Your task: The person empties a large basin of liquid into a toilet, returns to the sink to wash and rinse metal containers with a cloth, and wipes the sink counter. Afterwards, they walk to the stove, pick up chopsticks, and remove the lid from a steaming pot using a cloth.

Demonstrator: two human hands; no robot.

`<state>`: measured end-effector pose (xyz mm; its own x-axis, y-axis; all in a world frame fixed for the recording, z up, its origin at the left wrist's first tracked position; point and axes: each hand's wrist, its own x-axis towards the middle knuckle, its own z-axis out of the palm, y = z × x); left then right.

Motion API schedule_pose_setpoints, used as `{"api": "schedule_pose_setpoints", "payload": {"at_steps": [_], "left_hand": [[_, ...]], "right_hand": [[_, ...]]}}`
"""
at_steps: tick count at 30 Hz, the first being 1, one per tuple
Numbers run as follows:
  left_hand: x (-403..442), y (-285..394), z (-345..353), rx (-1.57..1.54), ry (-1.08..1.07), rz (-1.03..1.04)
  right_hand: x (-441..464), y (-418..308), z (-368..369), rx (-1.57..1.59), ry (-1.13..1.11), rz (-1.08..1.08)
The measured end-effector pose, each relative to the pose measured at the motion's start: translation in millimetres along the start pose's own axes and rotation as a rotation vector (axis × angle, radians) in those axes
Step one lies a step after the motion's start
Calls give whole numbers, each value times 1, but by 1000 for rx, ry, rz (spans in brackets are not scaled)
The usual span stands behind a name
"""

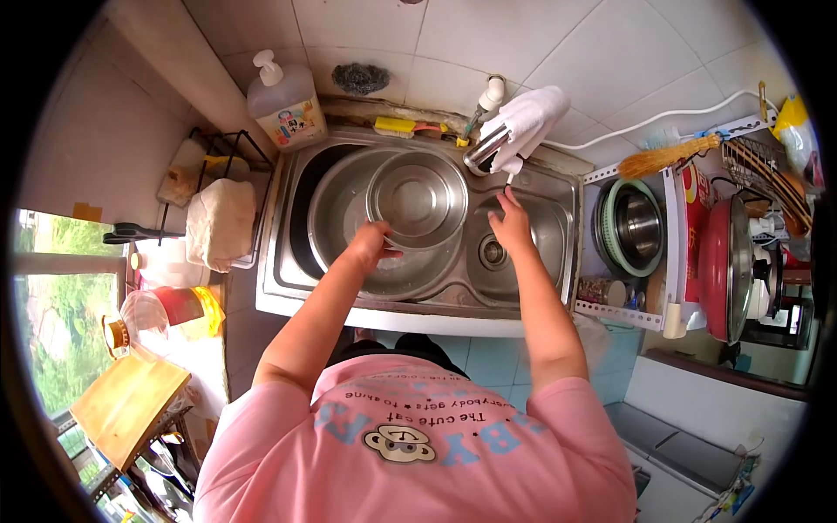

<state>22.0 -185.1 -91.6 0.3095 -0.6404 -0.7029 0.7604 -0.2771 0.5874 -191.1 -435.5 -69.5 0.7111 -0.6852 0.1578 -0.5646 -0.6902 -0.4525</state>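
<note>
My left hand [372, 242] grips the near-left rim of a small stainless steel basin [417, 200]. That basin is tilted slightly, over a larger metal basin [336, 213] in the left bowl of the sink. My right hand [512, 222] is raised over the right sink bowl [523, 266], fingers stretched out. Its fingertips reach the thin lever of the faucet [488, 157], and whether they press on it I cannot tell. A white cloth [534, 122] is draped over the faucet.
Behind the sink stand a large soap pump bottle [288, 105] and a yellow brush [395, 126]. A dark scouring pad [360, 78] hangs on the wall. At right, a rack holds nested bowls [629, 227], a straw brush [667, 157] and a red lidded pan [724, 270]. A cloth [222, 222] hangs at left.
</note>
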Motion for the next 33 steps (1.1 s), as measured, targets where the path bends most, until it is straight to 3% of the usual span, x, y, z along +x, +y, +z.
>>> {"api": "schedule_pose_setpoints", "payload": {"at_steps": [2,4,6,8,11,12,13,14,16,17,19,20,22,24,26,27,29,30,32,33], "left_hand": [[-1,2,1,49,24,23],[0,4,3,115,98,96],[-14,16,12,71,30,104],[-21,20,18,28,-38,112],[-19,13,20,46,43,171],[-16,9,18,190,64,160],[-15,8,18,333,85,149],[-17,6,22,336,85,152],[-28,8,37,298,24,261],[-33,17,43,147,-69,260],[-24,31,34,111,-28,360],[-21,37,25,73,11,458],[-23,50,3,150,-10,352],[-31,42,13,462,61,474],[-40,37,30,130,-86,268],[-40,34,38,72,-72,236],[-6,20,26,-59,-92,159],[-8,25,22,-48,-59,264],[-17,45,10,-50,-2,301],[4,43,-10,-23,-36,334]], "right_hand": [[-6,-4,3,65,115,7],[-9,-59,-31,71,183,13],[-19,-113,-37,603,84,157],[-21,-148,-8,924,-107,101],[-5,-145,57,920,-79,366],[6,-139,68,896,-83,498],[17,-130,87,818,84,502],[29,-114,115,988,154,566],[37,-139,117,1171,71,634],[41,-152,115,1241,-192,660],[39,-165,126,774,-378,278],[28,-165,101,486,-603,57],[25,-160,71,-187,-753,-53],[35,-136,77,-29,-256,5],[57,-152,83,158,71,172],[68,-162,108,552,141,334],[61,-180,127,773,-23,261],[54,-179,137,782,-221,182],[38,-177,112,646,-594,149],[25,-181,89,529,-693,-32]]}}
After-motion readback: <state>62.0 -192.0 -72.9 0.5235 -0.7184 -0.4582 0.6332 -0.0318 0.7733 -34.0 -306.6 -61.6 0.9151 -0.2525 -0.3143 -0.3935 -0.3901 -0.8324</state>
